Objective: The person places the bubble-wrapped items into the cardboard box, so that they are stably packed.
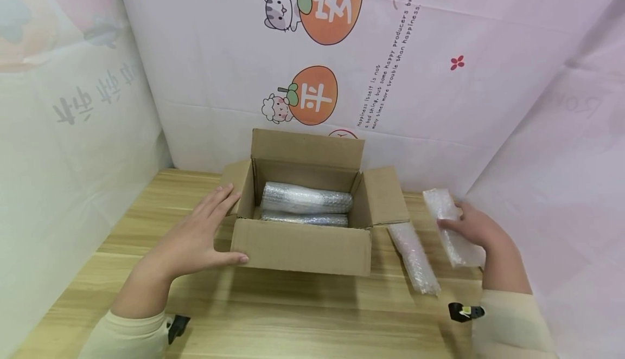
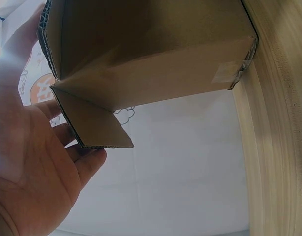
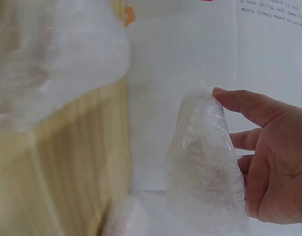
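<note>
An open cardboard box (image 1: 301,248) stands on the table with its flaps folded outward. Inside it lie two bubble-wrapped rolls (image 1: 306,198), one behind the other. My left hand (image 1: 195,234) is spread at the box's left front corner, its fingers on the left flap (image 2: 94,120) and its thumb at the edge of the front flap. My right hand (image 1: 476,226) grips a flat bubble-wrapped package (image 3: 202,157) by its edge, thumb on one side and fingers on the other. That package is tilted, to the right of the box.
Another bubble-wrapped roll (image 1: 415,261) lies on the wooden table (image 1: 293,315), partly under the box's right flap (image 1: 386,196). A printed white cloth (image 1: 219,77) hangs close behind the box, with pale cloth sides at left and right.
</note>
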Available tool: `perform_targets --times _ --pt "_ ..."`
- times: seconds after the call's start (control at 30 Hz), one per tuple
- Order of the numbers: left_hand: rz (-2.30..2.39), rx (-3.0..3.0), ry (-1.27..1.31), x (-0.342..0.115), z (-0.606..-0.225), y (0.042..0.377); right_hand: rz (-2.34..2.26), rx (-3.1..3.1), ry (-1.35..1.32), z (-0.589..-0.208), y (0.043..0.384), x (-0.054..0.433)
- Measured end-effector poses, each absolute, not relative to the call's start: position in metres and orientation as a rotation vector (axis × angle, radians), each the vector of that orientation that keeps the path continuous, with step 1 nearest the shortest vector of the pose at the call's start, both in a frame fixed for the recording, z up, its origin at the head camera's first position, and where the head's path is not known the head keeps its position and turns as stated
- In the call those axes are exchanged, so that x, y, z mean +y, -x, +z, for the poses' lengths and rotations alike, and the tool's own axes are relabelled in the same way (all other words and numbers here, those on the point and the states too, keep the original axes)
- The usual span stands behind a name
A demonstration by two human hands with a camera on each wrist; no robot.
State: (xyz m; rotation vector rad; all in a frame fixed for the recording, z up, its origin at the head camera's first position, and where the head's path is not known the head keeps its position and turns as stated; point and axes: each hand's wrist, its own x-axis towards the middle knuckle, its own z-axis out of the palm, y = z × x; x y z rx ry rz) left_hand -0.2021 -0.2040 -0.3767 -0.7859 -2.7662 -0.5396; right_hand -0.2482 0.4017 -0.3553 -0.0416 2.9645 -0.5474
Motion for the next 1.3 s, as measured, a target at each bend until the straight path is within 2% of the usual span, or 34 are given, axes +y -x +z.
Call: perform_targets --times 0.4,1.3 --pt "-0.554 -2.766 0.780 -0.204 -0.376 0.202 -0.480 2.985 0.025 -0.321 0.259 0.390" --pt "-0.535 -2.771 0.786 -0.204 -0.376 0.202 -0.415 3.084 0.205 -0.236 0.272 0.335"
